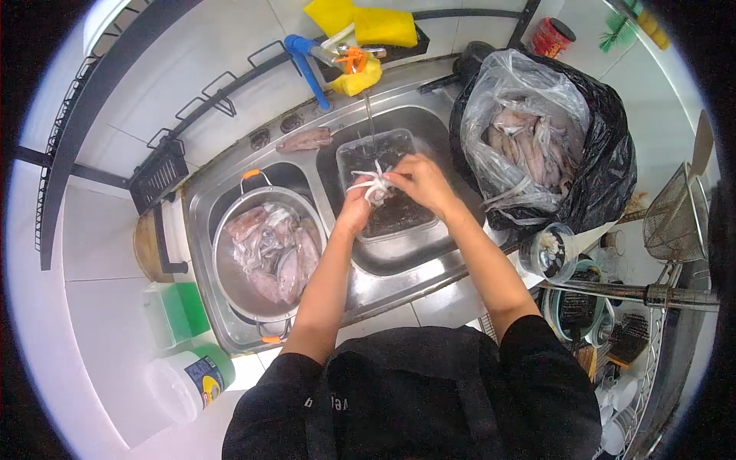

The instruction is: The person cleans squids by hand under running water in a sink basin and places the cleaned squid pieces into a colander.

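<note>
A pale bunch of squid tentacles [374,186] is in my hands above the right sink basin, beneath the running tap stream. My left hand [354,205] is closed round its lower left side. From the right, my right hand [423,182] pinches at the tentacles with its fingertips. Below them, a clear plastic tub [418,215] of dark, murky water stands in the basin. To the left, a steel pot [225,280] with orange-sleeved handles holds several squid [287,264]. One squid body [304,139] lies on the sink ledge behind.
At the right, a black bag [613,146] with a clear plastic liner holds more squid. A clear cup [550,253] with whitish bits stands near the counter edge. The tap [356,65] hangs over the basin. Green-and-clear containers [188,314] stand at the left, and a strainer [675,218] hangs far right.
</note>
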Action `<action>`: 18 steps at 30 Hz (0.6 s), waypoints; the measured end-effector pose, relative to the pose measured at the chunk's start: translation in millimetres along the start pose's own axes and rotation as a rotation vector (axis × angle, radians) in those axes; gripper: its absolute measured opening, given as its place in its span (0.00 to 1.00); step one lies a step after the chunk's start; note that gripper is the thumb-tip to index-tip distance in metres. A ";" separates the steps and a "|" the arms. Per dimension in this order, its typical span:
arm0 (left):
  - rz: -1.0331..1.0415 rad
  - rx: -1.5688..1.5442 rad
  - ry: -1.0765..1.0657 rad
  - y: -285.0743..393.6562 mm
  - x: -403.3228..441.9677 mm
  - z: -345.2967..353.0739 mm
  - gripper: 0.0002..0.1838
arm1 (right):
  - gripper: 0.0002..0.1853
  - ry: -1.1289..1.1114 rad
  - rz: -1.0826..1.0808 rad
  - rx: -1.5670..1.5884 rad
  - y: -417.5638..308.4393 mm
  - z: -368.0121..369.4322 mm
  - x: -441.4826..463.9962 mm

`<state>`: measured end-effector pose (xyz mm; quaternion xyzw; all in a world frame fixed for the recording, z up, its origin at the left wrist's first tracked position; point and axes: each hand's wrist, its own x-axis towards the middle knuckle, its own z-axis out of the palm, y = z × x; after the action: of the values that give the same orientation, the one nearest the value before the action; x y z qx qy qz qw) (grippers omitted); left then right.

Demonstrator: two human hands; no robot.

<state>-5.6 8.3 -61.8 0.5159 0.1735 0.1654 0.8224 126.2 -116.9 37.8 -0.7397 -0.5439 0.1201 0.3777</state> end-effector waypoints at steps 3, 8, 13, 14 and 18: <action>0.024 -0.085 -0.004 8.4 -6.0 8.0 0.14 | 0.08 -0.005 0.059 0.113 -0.2 7.6 -3.5; 0.016 -0.407 0.061 10.7 -17.0 13.2 0.15 | 0.06 0.099 -0.020 0.179 -11.0 18.4 -18.1; 0.065 -0.380 -0.007 3.0 -17.2 5.6 0.18 | 0.06 0.091 -0.185 0.122 -16.3 12.7 -20.5; 0.045 -0.462 -0.052 2.5 -16.0 5.6 0.14 | 0.06 0.103 -0.099 0.132 -19.3 11.9 -20.2; 0.000 -0.468 0.109 1.5 -15.7 13.0 0.16 | 0.06 0.194 -0.087 0.033 -36.6 4.0 -20.3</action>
<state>-13.8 -8.4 -53.3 0.3016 0.1746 0.2285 0.9090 90.0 -128.9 55.6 -0.7171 -0.5344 0.0406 0.4455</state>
